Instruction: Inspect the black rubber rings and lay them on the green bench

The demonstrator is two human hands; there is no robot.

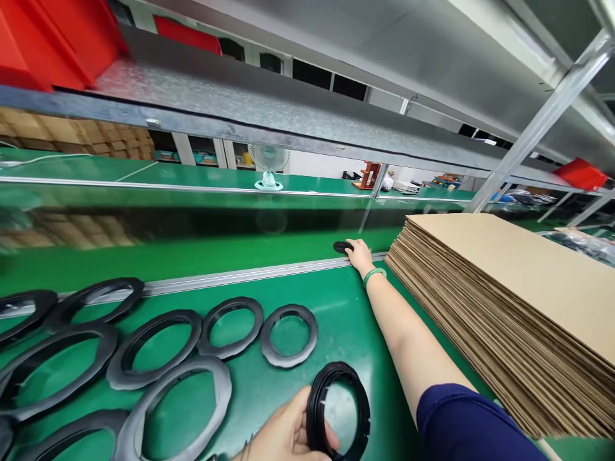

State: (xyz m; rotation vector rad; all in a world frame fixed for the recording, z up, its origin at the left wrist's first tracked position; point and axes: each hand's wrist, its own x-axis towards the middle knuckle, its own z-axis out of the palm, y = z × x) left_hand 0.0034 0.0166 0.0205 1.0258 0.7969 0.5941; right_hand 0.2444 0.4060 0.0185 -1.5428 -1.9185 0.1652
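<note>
My left hand (pixel 283 432) sits at the bottom of the view, its fingers closed around a black plastic ring (pixel 339 410) held on edge above the green bench. My right arm stretches far forward. My right hand (pixel 358 254), with a green bracelet (pixel 374 275) on the wrist, rests at the metal rail and touches a small black part (pixel 341 246) lying on the conveyor belt; the fingers are mostly hidden. Several black rings of different sizes (pixel 290 334) lie flat on the green mat (pixel 336 307) to the left.
A tall stack of cardboard sheets (pixel 519 301) fills the right side. A green conveyor belt (pixel 192 256) runs behind the metal rail (pixel 230 278). A small fan (pixel 268 168) stands beyond it. A metal shelf (pixel 288 109) with red bins (pixel 57 38) hangs overhead.
</note>
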